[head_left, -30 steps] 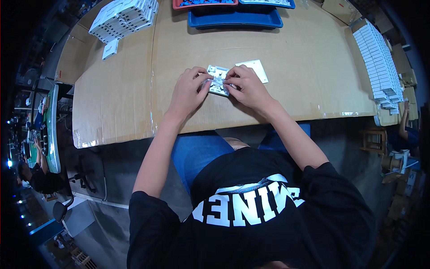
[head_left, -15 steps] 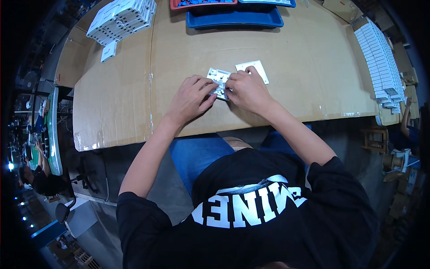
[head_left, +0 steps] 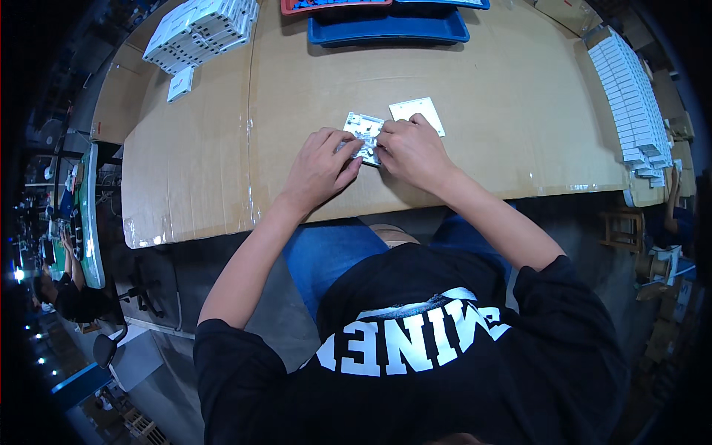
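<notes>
A square white plastic housing (head_left: 363, 122) with small fittings inside lies on the cardboard-covered table, between my hands. My left hand (head_left: 322, 167) grips its left side, with the thumb at the lower edge and fingers reaching over the inside. From the right, my right hand (head_left: 414, 153) has its fingers curled in a pinch at the housing's right edge; whatever is between those fingertips is hidden. Just beyond my right knuckles a flat white cover plate (head_left: 420, 107) rests on the table, partly covered by that hand.
Stacked white housings (head_left: 200, 35) stand at the far left, with a single white piece (head_left: 180, 84) in front. A blue tray (head_left: 389, 33) and a red tray (head_left: 334, 7) of blue parts sit at the back. A tall stack of white boxes (head_left: 623, 96) lines the right edge.
My right hand has shifted very slightly right at the housing's edge. My left hand keeps its hold, and the housing stays in about the same place.
</notes>
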`<state>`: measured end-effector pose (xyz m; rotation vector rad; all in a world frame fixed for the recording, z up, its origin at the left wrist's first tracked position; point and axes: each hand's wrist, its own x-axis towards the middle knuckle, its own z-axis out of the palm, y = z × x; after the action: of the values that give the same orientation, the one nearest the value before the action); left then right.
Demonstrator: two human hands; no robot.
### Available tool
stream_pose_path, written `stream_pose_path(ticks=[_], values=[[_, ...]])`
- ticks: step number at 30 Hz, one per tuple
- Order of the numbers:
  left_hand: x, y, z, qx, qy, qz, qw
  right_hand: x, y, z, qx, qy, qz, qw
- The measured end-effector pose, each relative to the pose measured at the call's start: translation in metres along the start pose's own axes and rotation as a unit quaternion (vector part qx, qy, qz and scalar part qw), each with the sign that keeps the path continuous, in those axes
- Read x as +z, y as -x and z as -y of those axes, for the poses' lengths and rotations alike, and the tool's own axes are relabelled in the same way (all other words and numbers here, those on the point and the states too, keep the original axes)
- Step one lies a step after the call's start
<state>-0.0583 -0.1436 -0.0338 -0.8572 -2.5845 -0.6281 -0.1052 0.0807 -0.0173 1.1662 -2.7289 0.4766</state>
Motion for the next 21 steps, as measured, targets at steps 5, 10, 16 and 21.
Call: stream_pose_path(ticks=[5, 10, 16, 21], values=[[-0.002, -0.003, -0.010, -0.022, -0.011, 0.021, 0.999, -0.008, -0.005, -0.018, -0.012, 0.009, -0.003, 1.000], [0.005, -0.003, -0.008, -0.017, 0.006, 0.007, 1.000, -0.015, -0.013, -0.042, -0.084, -0.002, 0.067, 0.994], [0.003, -0.001, 0.004, -0.038, 0.073, -0.004, 0.997, -0.024, -0.017, -0.056, -0.067, -0.119, 0.085, 0.987], [-0.005, -0.005, 0.013, -0.078, 0.061, 0.014, 0.995, -0.048, -0.030, -0.082, -0.026, -0.202, 0.052, 0.978]])
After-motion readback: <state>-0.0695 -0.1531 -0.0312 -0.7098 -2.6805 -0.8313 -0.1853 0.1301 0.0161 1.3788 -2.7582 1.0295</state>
